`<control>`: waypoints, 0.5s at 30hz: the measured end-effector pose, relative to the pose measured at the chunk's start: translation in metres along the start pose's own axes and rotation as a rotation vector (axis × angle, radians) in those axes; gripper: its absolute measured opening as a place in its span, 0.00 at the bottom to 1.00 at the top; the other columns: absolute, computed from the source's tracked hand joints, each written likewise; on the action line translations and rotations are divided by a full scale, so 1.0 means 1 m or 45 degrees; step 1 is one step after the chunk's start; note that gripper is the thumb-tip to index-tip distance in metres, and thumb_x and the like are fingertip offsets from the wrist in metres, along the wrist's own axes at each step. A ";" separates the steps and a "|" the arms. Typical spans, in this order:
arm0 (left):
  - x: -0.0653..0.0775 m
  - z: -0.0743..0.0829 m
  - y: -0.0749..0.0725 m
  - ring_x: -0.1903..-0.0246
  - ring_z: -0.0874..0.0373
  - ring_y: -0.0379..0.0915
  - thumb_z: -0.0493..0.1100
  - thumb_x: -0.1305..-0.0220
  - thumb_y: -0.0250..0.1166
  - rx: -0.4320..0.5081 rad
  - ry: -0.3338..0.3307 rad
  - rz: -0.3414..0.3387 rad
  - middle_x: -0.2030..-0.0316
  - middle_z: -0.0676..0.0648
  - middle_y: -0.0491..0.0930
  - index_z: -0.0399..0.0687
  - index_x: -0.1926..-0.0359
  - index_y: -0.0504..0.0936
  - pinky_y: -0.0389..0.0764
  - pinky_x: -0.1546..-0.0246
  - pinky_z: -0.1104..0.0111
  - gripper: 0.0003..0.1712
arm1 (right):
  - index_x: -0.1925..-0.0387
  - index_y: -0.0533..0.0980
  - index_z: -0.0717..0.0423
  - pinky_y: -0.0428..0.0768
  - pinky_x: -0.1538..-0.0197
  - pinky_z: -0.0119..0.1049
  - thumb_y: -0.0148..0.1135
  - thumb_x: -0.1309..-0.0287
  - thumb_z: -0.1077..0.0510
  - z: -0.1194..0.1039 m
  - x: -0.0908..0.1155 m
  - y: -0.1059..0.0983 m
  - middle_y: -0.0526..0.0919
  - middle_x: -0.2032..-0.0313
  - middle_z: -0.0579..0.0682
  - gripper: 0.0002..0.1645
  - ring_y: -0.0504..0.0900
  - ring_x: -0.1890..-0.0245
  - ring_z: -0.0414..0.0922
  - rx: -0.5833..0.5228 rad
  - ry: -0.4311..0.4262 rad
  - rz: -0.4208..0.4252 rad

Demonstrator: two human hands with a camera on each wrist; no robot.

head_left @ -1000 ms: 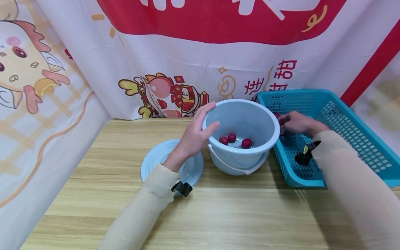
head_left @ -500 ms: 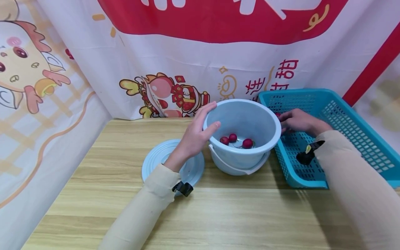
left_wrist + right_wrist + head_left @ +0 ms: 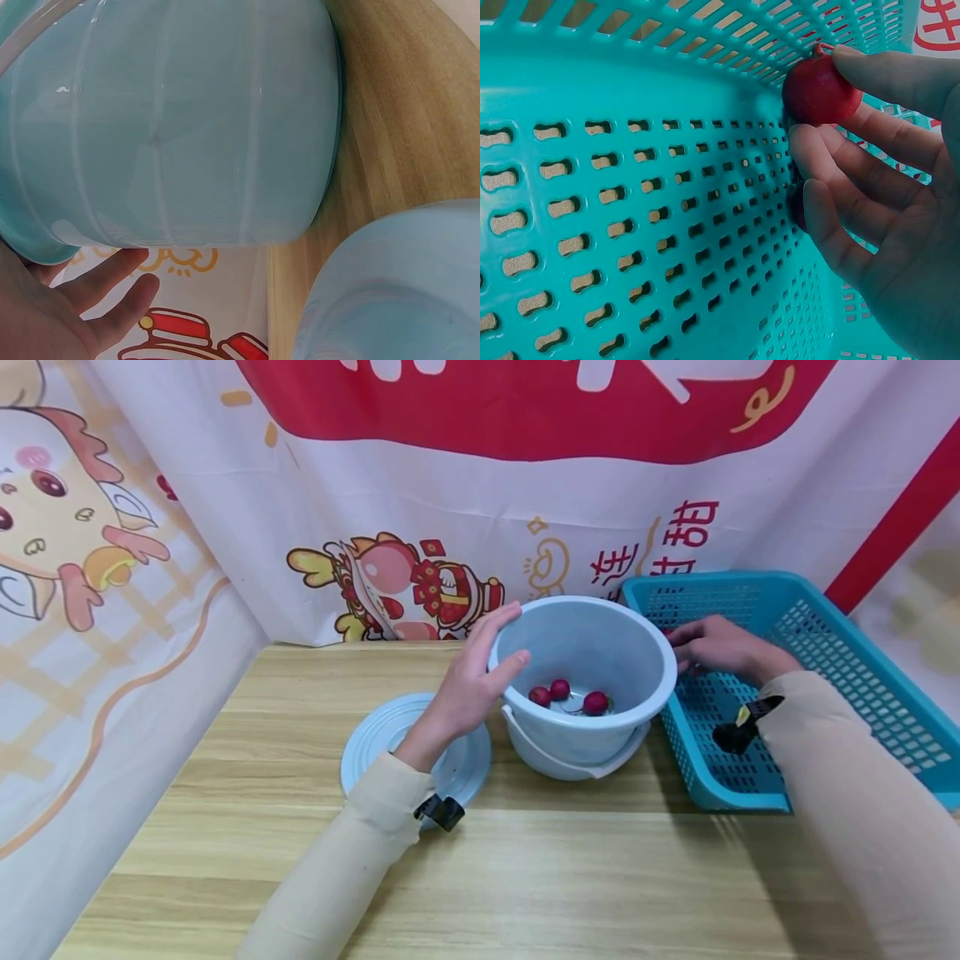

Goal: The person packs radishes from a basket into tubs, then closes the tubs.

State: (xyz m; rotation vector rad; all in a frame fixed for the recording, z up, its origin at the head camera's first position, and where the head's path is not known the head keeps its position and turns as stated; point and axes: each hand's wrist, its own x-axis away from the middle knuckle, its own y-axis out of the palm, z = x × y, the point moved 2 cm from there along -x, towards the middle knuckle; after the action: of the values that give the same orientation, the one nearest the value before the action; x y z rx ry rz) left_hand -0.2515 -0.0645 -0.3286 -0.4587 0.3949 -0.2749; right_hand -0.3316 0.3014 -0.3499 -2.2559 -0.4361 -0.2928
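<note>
A light blue bucket [image 3: 573,743] stands upright on the table, several red radishes [image 3: 596,702] lying at its bottom. My left hand [image 3: 472,681] grips the bucket's left rim, thumb over the inside and fingers along the outer wall. In the left wrist view, fingers [image 3: 120,300] lie against the bucket's side near the rim. Inside the teal basket [image 3: 738,802], my right hand [image 3: 723,647] pinches a round red radish [image 3: 821,90] between thumb and fingers, close to the perforated wall. Another dark red radish [image 3: 799,206] shows partly behind the fingertips.
A light blue round lid [image 3: 375,735] lies flat on the wooden table [image 3: 225,827], left of the bucket and partly under my left forearm. The basket stands right beside the bucket. A printed cloth [image 3: 420,485] hangs behind the table.
My right hand has shifted slightly up and to the right inside the basket. The left hand stays on the bucket's rim, and the radishes in the bucket lie as before.
</note>
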 end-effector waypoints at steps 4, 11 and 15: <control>-0.001 0.000 0.000 0.19 0.51 0.55 0.57 0.24 0.56 0.005 0.005 0.003 0.17 0.58 0.54 0.58 0.18 0.60 0.71 0.25 0.43 0.39 | 0.25 0.67 0.64 0.83 0.37 0.59 0.57 0.23 0.50 -0.001 0.001 0.000 0.73 0.30 0.69 0.35 0.74 0.37 0.63 0.002 -0.012 0.002; 0.000 0.001 0.000 0.18 0.52 0.54 0.57 0.24 0.56 -0.004 -0.002 0.004 0.16 0.57 0.54 0.61 0.18 0.60 0.70 0.25 0.43 0.38 | 0.25 0.67 0.63 0.84 0.38 0.57 0.57 0.23 0.50 -0.001 0.001 -0.001 0.74 0.31 0.69 0.34 0.75 0.38 0.62 0.002 -0.021 0.004; 0.000 0.002 0.001 0.18 0.52 0.54 0.57 0.24 0.56 -0.005 0.000 0.006 0.16 0.56 0.54 0.59 0.18 0.60 0.70 0.24 0.42 0.38 | 0.25 0.67 0.63 0.84 0.38 0.58 0.57 0.23 0.50 -0.001 0.001 -0.001 0.73 0.30 0.69 0.34 0.75 0.38 0.62 0.011 -0.027 0.010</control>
State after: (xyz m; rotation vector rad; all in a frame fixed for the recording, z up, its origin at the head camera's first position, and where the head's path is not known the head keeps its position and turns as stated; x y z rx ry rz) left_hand -0.2506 -0.0628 -0.3274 -0.4612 0.3964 -0.2696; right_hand -0.3313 0.3015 -0.3487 -2.2535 -0.4387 -0.2630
